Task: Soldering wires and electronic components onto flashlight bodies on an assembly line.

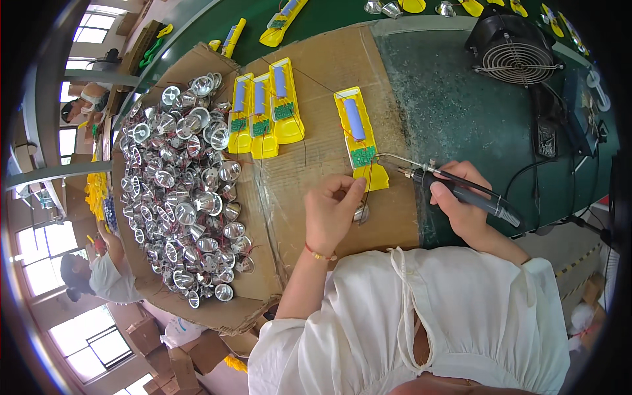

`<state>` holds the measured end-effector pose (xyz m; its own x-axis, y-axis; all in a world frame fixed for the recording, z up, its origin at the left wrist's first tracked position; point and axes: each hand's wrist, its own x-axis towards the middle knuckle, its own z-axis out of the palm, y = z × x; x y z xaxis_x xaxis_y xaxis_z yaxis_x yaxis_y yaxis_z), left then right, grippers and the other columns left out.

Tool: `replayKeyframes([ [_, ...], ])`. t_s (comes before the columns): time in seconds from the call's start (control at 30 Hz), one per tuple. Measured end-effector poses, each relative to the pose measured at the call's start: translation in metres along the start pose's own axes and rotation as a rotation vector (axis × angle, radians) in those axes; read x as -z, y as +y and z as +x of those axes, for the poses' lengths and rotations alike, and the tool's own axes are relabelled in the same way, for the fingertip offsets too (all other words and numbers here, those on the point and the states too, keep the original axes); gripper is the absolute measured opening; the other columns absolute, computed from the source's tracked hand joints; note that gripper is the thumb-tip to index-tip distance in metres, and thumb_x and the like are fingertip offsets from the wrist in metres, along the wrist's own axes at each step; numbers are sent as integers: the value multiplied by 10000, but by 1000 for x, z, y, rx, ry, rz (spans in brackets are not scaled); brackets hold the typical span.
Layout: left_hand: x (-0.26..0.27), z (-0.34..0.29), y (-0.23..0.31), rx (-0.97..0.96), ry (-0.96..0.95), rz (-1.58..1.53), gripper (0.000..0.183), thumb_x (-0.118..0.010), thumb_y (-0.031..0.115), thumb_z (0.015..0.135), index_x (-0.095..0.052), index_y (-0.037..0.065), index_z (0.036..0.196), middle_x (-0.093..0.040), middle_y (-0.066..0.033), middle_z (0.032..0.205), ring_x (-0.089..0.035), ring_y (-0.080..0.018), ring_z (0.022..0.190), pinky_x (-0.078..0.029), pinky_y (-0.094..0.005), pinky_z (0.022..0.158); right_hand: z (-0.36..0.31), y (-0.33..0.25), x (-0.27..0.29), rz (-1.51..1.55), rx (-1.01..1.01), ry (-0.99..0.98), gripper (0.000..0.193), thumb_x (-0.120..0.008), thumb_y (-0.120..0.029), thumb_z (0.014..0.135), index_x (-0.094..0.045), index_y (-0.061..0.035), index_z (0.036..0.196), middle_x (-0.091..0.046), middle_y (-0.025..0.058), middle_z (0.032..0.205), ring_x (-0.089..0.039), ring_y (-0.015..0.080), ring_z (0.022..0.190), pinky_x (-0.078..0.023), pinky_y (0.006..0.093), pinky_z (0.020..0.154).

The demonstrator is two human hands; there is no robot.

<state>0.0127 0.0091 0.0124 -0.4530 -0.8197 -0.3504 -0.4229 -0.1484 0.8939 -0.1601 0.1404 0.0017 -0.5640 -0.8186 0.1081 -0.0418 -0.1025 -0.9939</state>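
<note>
A yellow flashlight housing [378,178] lies on the cardboard in front of me, with a purple battery cell [354,120] and a green circuit board [363,156] in it. My right hand [466,204] grips a black soldering iron [484,203], whose thin metal feed tube reaches the circuit board's edge. At the housing's near end, my left hand [329,210] is closed in a pinch on what looks like a thin wire; the fingertips partly hide it. A silver reflector cup [361,214] shows beside that hand, partly covered.
Silver reflector cups [187,214] with wires fill a cardboard tray at left. Three yellow housings [289,131] with batteries lie beside them. A black fan [517,56] stands at the back right. Further housings [230,43] lie beyond. Another person [108,266] sits at far left.
</note>
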Motion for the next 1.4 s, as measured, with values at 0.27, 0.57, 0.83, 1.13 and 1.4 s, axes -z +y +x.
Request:
replayKeyframes([
  [0.27,-2,3,-5,-102,40,101,159,-653,127,801,-633,-27,770,-603,-36,620,-521,-53,539,-427,-218,501,3,3,-6,-12,8,-1,117,-653,-45,775,-555,-1,821,-592,41,675,-541,62,562,-424,207,497],
  [0.57,-2,4,-1,-71,40,83,151,-636,115,806,-632,-28,756,-604,-34,605,-520,-52,529,-422,-213,490,3,2,-8,54,-29,-7,118,-642,-40,790,-543,3,835,-584,43,688,-545,64,588,-433,205,509],
  [0.83,-1,5,1,-92,19,94,157,-635,110,802,-628,-30,733,-602,-28,593,-514,-43,520,-417,-206,484,0,-3,2,-4,27,28,129,-630,-39,799,-529,17,857,-588,68,734,-559,84,595,-451,212,518],
  [1.13,3,2,4,-80,-17,47,135,-642,96,801,-619,-24,858,-627,-29,663,-540,-43,571,-426,-196,518,-4,1,4,80,-51,65,130,-623,-43,804,-527,6,876,-590,66,724,-567,90,601,-450,214,525],
  [1.4,53,-24,-7,-73,-164,-292,493,-649,57,794,-460,-22,1242,-632,-96,977,-596,-128,869,-477,-232,725,-3,3,10,93,-55,83,135,-629,-54,805,-528,4,873,-589,64,714,-561,87,595,-449,218,523],
])
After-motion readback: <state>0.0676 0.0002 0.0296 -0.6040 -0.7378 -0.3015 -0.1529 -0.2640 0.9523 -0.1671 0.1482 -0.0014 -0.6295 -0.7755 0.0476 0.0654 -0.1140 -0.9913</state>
